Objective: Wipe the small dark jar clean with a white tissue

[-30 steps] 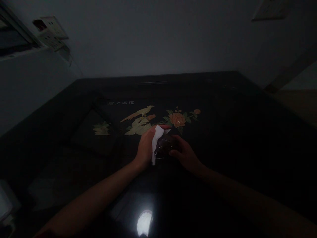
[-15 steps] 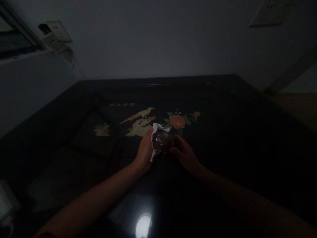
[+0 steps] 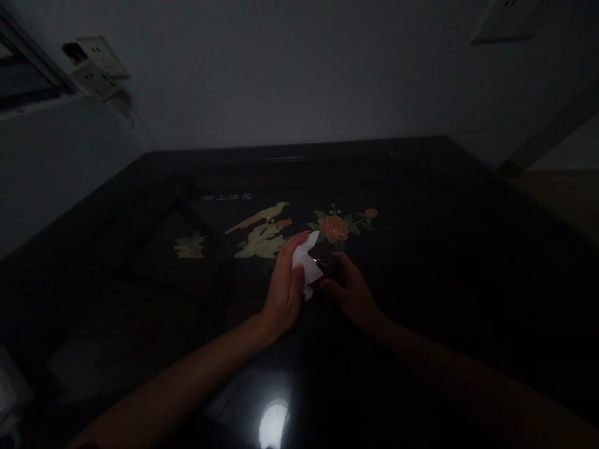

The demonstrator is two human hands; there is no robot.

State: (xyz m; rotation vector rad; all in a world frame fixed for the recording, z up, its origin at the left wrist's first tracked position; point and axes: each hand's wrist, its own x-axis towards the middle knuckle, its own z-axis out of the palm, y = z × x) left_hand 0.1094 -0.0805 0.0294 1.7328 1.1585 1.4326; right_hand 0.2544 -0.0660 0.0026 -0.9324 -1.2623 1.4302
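Note:
Near the middle of the dark glossy table (image 3: pixel 187 337), my left hand (image 3: pixel 286 290) is closed on a white paper tissue (image 3: pixel 305 260). The tissue lies against the left side and top of a dark, shiny, rounded object (image 3: pixel 327 265) that looks like glass; dim light hides its exact kind. My right hand (image 3: pixel 350 288) grips this object from the right, thumb in front and fingers behind. Both hands are close together, just below the inlaid bird and flower picture.
The tabletop bears an inlaid bird (image 3: pixel 262 216) and a peony (image 3: pixel 333 229). Behind it rises a pale wall with power sockets (image 3: pixel 100 56) at left and another socket plate (image 3: pixel 508 22) at right. A white object (image 3: pixel 12 386) stands at the lower left edge.
My left hand has moved right and over the dark object, pressing the tissue across its left part. More of the object is now covered. My right hand has stayed nearly in place.

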